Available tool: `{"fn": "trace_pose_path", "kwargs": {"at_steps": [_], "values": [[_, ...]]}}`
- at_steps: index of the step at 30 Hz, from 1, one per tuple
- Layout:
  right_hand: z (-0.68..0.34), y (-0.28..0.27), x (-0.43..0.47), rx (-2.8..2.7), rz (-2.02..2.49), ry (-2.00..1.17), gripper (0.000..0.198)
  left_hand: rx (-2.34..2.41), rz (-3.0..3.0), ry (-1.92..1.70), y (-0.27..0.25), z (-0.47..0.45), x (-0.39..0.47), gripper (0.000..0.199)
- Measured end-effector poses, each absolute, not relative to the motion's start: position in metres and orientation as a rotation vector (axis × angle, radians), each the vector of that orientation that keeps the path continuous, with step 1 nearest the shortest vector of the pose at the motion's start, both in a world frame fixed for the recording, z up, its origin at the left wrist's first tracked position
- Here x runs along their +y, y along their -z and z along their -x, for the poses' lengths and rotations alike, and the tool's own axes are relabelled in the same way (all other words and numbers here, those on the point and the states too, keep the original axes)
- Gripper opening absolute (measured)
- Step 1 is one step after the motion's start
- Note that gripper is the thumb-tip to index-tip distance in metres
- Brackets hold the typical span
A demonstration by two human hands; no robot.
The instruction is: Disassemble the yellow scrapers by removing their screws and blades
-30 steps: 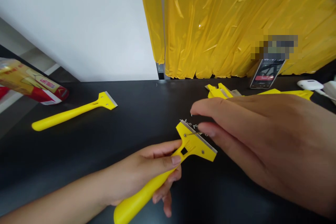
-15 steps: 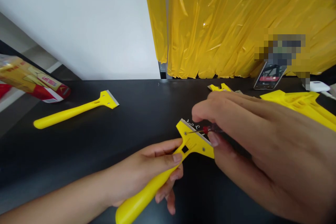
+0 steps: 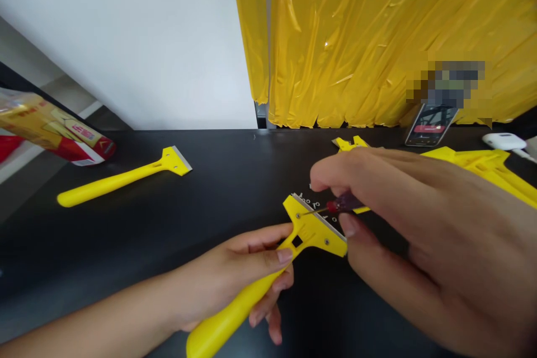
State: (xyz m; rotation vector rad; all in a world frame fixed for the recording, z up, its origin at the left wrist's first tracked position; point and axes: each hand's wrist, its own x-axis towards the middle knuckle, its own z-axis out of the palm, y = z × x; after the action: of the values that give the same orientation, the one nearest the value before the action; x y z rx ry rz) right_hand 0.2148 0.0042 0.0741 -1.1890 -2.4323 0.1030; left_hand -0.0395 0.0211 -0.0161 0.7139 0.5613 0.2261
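Observation:
A yellow scraper [image 3: 247, 299] with a metal blade along its head is gripped at the neck by my left hand [image 3: 251, 260], thumb on top. Two screws show in its head. My right hand [image 3: 403, 218] holds a small screwdriver [image 3: 342, 203] with a dark handle and red collar. Its thin tip rests at the upper-left screw [image 3: 298, 216] of the scraper, as far as I can see. Small loose screws and nuts [image 3: 312, 203] lie on the table just behind the blade, partly hidden by the scraper and my right hand.
Another yellow scraper [image 3: 126, 178] lies on the black table [image 3: 235, 179] at left, near a packaged item [image 3: 62, 128]. Yellow scraper parts [image 3: 474, 159] lie at right, with another yellow piece [image 3: 352, 142] behind my right hand. A phone [image 3: 432, 123] and white case [image 3: 504, 141] stand farther back.
My right fingers have shifted slightly right and away from the screwdriver's handle, so more of it shows. The tip stays at the same screw. The view has moved slightly.

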Motion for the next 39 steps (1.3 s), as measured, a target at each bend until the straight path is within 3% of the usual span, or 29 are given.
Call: {"fn": "trace_pose_path", "kwargs": {"at_steps": [3, 6, 10, 12, 16, 20, 23, 27, 31, 39], "values": [[-0.215, -0.074, 0.006, -2.444, 1.183, -0.099, 0.022, 0.561, -0.71, -0.23, 0.016, 0.04, 0.021, 0.015], [-0.214, -0.075, 0.009, -2.436, 1.168, -0.155, 0.031, 0.558, -0.715, -0.229, 0.017, 0.04, 0.021, 0.015], [-0.213, -0.075, 0.014, -2.44, 1.054, 0.095, 0.014, 0.553, -0.712, -0.229, 0.018, 0.04, 0.022, 0.016], [-0.213, -0.074, 0.015, -2.434, 1.055, 0.142, 0.018, 0.55, -0.701, -0.238, 0.018, 0.04, 0.022, 0.016], [-0.214, -0.073, 0.012, -2.457, 1.112, -0.071, 0.039, 0.567, -0.708, -0.253, 0.016, 0.039, 0.021, 0.018], [-0.213, -0.076, 0.011, -2.471, 1.097, -0.026, 0.023, 0.596, -0.707, -0.253, 0.012, 0.038, 0.021, 0.02], [-0.213, -0.079, 0.01, -2.516, 1.147, -0.169, 0.032, 0.614, -0.702, -0.25, 0.011, 0.038, 0.022, 0.021], [-0.217, -0.077, 0.013, -2.465, 1.128, -0.065, 0.022, 0.618, -0.695, -0.253, 0.012, 0.039, 0.021, 0.022], [-0.22, -0.075, 0.014, -2.423, 1.169, -0.099, 0.028, 0.63, -0.686, -0.275, 0.013, 0.039, 0.019, 0.019], [-0.22, -0.077, 0.006, -2.355, 1.301, -0.222, 0.022, 0.596, -0.677, -0.284, 0.013, 0.039, 0.02, 0.021]]}}
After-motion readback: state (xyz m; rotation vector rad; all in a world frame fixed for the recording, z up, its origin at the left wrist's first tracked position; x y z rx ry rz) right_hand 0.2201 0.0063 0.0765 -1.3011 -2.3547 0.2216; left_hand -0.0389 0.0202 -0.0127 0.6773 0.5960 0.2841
